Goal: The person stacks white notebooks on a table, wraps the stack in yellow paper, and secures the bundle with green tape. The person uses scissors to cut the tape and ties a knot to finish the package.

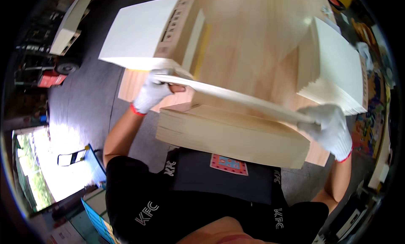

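Observation:
Both my hands wear white knit gloves with red cuffs. A thin pale board [236, 95] is held between them, seen nearly edge-on and sloping down to the right. My left hand [152, 92] pinches its left end, with bare fingertips showing below the edge. At the other end, my right hand [328, 125] is closed around the board, somewhat blurred. Just under the board, close to my body, lies a thick stack of similar boards [228, 134]. Farther off, a white-topped stack [139, 31] stands on the left and another white-topped stack [337, 60] on the right.
All the stacks rest on a wood-grain table [253, 37]. Beyond its left side, on the grey floor, are a dark wheeled vehicle [67, 67] and a pale load on a pallet [69, 26]. A blue hand trolley [93, 164] stands near a bright doorway. Clutter lines the right side.

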The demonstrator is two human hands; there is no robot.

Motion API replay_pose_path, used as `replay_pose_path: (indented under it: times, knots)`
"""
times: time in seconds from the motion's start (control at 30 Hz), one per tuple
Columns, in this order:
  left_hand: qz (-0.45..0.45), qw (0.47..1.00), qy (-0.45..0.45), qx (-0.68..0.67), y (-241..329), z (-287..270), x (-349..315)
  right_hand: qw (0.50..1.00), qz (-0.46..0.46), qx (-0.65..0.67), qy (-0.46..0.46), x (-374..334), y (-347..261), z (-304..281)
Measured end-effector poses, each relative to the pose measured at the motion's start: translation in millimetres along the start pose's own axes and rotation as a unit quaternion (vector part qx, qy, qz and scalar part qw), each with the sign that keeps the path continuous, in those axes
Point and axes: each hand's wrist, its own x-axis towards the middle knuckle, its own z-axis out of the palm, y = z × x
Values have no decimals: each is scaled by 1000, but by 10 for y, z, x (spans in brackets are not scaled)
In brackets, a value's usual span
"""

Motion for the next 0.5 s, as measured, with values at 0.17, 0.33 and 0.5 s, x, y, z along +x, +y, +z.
replay_pose_path:
  times: [0.17,0.33,0.5]
  knots:
    - [-134,951,-166,-225,-783,138,-220,994,27,58,-91,149,68,443]
    - [-90,858,-197,-466,-944,57,-356,883,63,449,-122,-22,686,636]
    - [-74,803,13,-591,-1400,611,-597,699,124,674,205,-530,1556,1888]
